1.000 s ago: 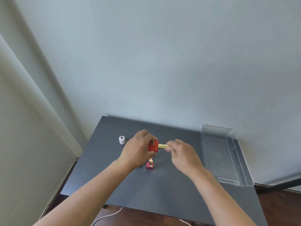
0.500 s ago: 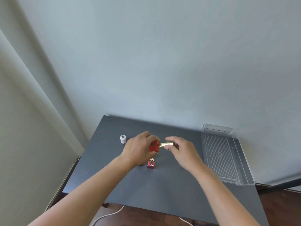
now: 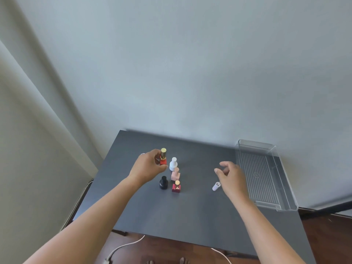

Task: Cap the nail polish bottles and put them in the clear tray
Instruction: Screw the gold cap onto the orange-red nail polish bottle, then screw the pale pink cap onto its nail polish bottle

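Nearest the person, a dark red bottle [image 3: 176, 187] with a gold cap and a black bottle [image 3: 163, 182] are standing upright on the dark table [image 3: 190, 216], with a white cap [image 3: 216, 186] lying on its side by the right hand [image 3: 231, 178], which is hovering with fingers loosely curled and holding nothing. Behind them a capped pale pink bottle [image 3: 175, 174] and a white bottle [image 3: 173, 163] are standing. Farther back, the left hand [image 3: 148, 166] is gripping an upright red bottle [image 3: 163, 157] with a gold cap, while the clear tray [image 3: 266, 176] is sitting at the table's right edge.
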`<state>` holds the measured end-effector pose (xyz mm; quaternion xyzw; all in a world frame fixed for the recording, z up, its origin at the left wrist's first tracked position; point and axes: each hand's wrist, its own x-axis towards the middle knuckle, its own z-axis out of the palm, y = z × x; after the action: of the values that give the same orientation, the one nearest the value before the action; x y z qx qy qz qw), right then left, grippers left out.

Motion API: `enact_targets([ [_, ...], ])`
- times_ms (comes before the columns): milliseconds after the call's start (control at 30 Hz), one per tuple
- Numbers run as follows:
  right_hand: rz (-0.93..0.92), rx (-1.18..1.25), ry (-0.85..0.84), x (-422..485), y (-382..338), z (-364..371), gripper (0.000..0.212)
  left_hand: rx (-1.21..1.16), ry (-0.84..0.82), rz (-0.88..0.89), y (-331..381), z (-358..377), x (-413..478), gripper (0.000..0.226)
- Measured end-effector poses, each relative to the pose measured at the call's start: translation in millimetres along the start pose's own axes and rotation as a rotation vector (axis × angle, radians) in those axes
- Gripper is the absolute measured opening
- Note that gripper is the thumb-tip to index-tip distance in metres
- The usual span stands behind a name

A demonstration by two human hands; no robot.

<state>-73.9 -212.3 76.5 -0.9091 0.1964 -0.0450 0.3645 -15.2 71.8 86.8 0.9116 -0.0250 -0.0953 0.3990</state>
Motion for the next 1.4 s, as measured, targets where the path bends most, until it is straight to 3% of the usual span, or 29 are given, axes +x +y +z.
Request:
enact_targets([
  [133,0.162,-0.087,-0.135,-2.8,21.6,11.8,0.071,0.034,-0.020,-0.008,-13.2,1.1,9.0,0.020],
  [233,0.253,-0.144,-0.218,-1.3,34.5,22.6,0.082,0.054,-0.054,-0.021,-20.4,6.3,12.5,0.025],
  [667,0.243,-0.174,-0.153,-0.3,51.8,46.0,0.017,0.142,-0.213,-0.095,-37.1,32.5,32.9,0.026],
  [1100,0.169,-0.088,-0.111,-0.4,36.9,52.0,0.012,0.149,-0.259,-0.103,-45.3,44.8,42.2,0.021],
  [1267,0.121,-0.050,-0.132,-1.6,15.5,54.9,0.014,0.148,-0.247,-0.122,-50.2,45.2,41.2,0.047],
  [1400,0.061,-0.032,-0.132,-2.1,0.3,58.1,0.014,0.172,-0.135,-0.134,-57.1,32.9,38.0,0.043],
])
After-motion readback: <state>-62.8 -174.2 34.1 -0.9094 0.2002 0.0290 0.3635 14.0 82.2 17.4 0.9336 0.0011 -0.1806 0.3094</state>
